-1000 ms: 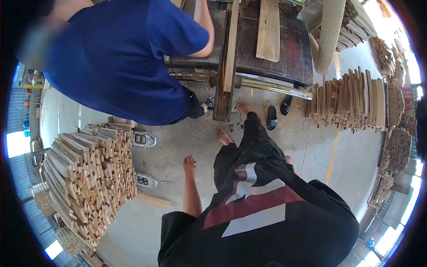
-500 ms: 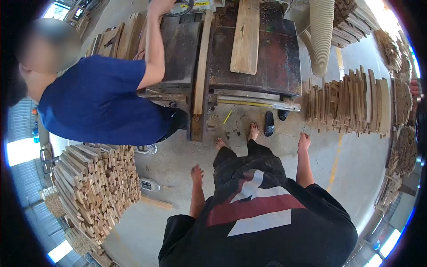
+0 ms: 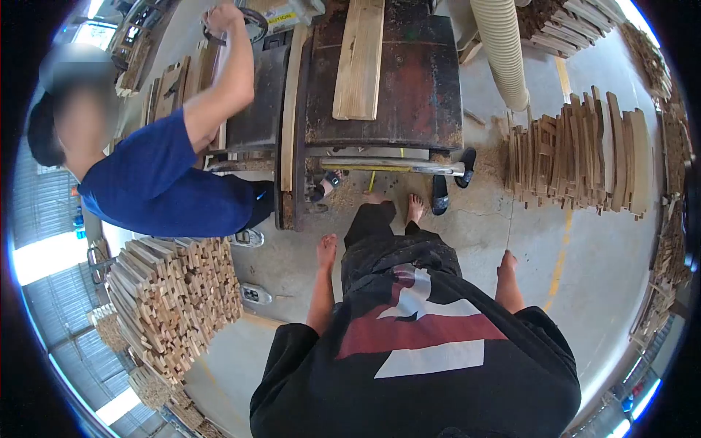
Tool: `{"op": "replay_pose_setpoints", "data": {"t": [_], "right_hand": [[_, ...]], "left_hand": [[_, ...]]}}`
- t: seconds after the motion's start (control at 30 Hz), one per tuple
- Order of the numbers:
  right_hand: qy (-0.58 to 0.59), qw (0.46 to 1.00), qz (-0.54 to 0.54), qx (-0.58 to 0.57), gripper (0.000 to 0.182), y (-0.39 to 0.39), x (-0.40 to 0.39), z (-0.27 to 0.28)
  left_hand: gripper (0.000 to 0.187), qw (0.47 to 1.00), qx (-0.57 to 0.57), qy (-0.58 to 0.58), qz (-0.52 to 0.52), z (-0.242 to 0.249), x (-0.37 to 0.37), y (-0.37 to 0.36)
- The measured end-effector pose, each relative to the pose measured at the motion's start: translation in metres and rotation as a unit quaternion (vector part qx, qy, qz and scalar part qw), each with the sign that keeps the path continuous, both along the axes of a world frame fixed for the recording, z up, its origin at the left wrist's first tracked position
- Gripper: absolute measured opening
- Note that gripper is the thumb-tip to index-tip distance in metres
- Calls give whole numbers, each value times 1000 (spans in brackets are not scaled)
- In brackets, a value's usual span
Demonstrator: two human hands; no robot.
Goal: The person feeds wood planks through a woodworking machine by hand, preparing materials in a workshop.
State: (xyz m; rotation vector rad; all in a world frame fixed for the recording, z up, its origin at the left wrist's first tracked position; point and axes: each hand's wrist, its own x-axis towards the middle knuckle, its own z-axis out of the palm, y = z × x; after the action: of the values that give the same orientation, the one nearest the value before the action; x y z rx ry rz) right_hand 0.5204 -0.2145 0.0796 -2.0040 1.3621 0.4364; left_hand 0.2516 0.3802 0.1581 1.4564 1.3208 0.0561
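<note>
My left hand (image 3: 327, 252) hangs beside my left thigh, fingers loosely bent and apart, with nothing visible in it. On the other side my right hand (image 3: 507, 264) hangs over bare floor, small in view, its fingers loose and no object showing. Neither hand touches the machine. In front of me is a dark, worn machine table (image 3: 420, 87) with a wooden board (image 3: 358, 73) lying lengthwise on it. To the board's left, a long narrow strip of wood (image 3: 293, 109) runs along a slot.
At left a co-worker in a blue shirt (image 3: 157, 168) holds a handwheel (image 3: 255, 25). Stacked wood pieces (image 3: 179, 292) stand at lower left, more slats (image 3: 584, 157) at right. A ribbed hose (image 3: 500, 51) descends beside the table. Black slippers (image 3: 439, 196) lie near my feet.
My view has shifted, and the machine now sits further left. My feet have moved, with the left one close to the metal bar. The co-worker has turned, arm still at the handwheel.
</note>
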Motion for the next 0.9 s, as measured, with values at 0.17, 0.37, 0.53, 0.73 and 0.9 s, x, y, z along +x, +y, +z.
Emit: {"op": "replay_pose_setpoints", "data": {"t": [0.17, 0.37, 0.53, 0.73, 0.9], "right_hand": [[103, 994, 0, 43, 52, 9, -31, -4], [10, 975, -98, 199, 56, 99, 21, -9], [-130, 900, -72, 410, 74, 199, 116, 13], [-233, 855, -112, 450, 66, 328, 196, 30], [-291, 933, -8, 211, 64, 357, 170, 126]], "left_hand": [[44, 994, 10, 44, 96, 13, -11, 9], [39, 984, 60, -19, 167, 25, -3, 20], [28, 935, 337, -99, -40, 120, 99, -5], [20, 799, 546, -227, -108, 192, 194, 31], [29, 793, 600, -93, -35, 187, 202, 102]]}}
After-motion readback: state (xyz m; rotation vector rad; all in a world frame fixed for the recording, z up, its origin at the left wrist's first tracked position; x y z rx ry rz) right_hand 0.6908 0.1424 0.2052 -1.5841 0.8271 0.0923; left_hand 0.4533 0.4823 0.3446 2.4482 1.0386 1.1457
